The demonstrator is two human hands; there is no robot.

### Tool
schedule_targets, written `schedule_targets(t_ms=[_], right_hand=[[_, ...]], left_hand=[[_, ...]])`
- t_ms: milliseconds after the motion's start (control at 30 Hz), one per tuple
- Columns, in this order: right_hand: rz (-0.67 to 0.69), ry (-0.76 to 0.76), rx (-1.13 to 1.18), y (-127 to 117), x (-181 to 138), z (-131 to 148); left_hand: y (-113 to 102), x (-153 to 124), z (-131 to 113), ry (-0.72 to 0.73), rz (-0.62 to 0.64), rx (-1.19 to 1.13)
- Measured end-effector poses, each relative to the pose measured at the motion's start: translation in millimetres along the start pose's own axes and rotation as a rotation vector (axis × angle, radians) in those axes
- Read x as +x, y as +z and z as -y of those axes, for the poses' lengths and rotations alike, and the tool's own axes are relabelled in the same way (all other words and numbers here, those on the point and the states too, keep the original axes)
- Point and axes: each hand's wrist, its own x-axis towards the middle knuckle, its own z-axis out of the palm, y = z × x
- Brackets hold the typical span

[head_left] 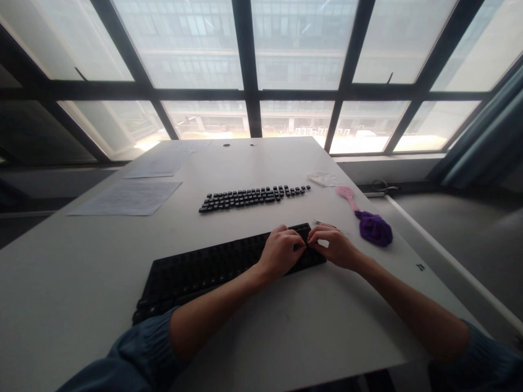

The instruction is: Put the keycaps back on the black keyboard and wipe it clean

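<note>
Blue sleeves [134, 354], left hand [281, 251], right hand [334, 246], fingertips together on keyboard [204, 269]; keycaps [253, 197], brush [347, 195] beyond.

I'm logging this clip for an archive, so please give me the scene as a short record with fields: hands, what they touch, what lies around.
left hand: left hand rests, fingers curled, on the right end of the black keyboard frame, which has no keycaps
right hand: right hand has its fingertips at that same end; any held item is too small to tell
behind: loose black keycaps in rows
right: pink plastic brush, purple cloth bundle
left: white paper sheets
surface: white table
</note>
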Motion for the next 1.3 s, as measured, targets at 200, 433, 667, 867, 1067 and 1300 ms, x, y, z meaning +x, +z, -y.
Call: schedule_targets(t_ms=[200,433,667,867,1067,1300], right_hand=[[0.012,-0.005,-0.030,-1,0,0],[0.067,-0.036,-0.074,-6,0,4],[0.074,-0.047,-0.070,-10,1,4],[0.080,-0.045,-0.063,-10,0,3],[0.072,-0.035,-0.042,-10,1,4],[0.077,-0.018,-0.041,-10,-1,4]], left_hand=[[-2,0,-5,0.053,0.040,0.117],[2,-1,-4,0.133,0.048,0.260],[5,-1,-4,0.155,0.026,0.280],[5,-1,1,0.083,0.012,0.124],[9,-1,6,0.006,-0.012,0.012],[6,4,8,-0.236,0.011,-0.099]])
